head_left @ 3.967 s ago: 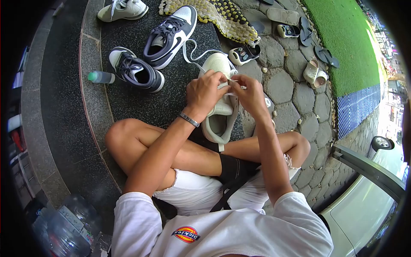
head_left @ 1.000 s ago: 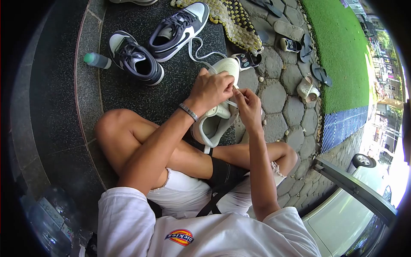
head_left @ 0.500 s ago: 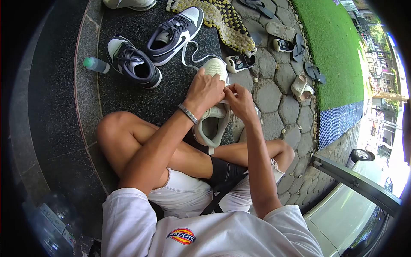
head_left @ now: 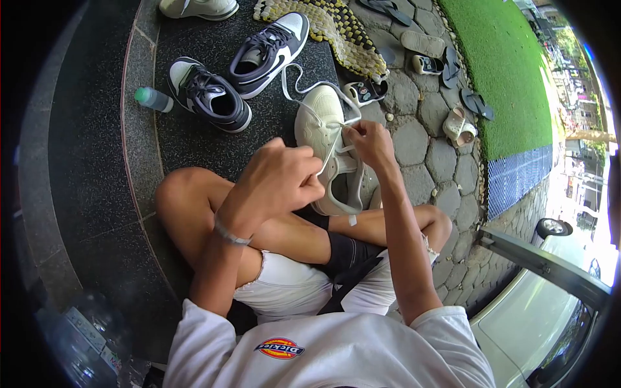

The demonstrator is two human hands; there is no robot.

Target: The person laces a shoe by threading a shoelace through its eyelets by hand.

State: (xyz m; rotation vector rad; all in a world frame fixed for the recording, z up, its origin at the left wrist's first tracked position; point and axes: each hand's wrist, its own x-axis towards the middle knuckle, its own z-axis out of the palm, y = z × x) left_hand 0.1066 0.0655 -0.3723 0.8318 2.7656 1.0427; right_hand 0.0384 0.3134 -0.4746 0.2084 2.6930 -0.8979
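Note:
A cream-white sneaker (head_left: 318, 103) with a mesh toe stands in front of my crossed legs, its toe pointing away from me. My left hand (head_left: 278, 181), with a bracelet or watch at the wrist, is raised left of the shoe's opening. Its fingers are curled around a white shoelace (head_left: 328, 155) that runs taut from the eyelets. Over the shoe's right side, my right hand (head_left: 372, 145) pinches the lace near the eyelets. Another loose length of lace loops out beyond the toe onto the dark step.
Two dark-and-white sneakers (head_left: 270, 55) (head_left: 210, 97) and a green-capped bottle (head_left: 154, 99) stand on the speckled step. A braided yellow-black mat (head_left: 343, 39) lies ahead. Sandals and clogs (head_left: 459, 127) are scattered over the stone paving at right, beside green turf (head_left: 498, 84).
My left hand has pulled back from the shoe toward me, drawing the lace with it. The shoe's toe and laces are now uncovered. My right hand stays by the eyelets, slightly shifted.

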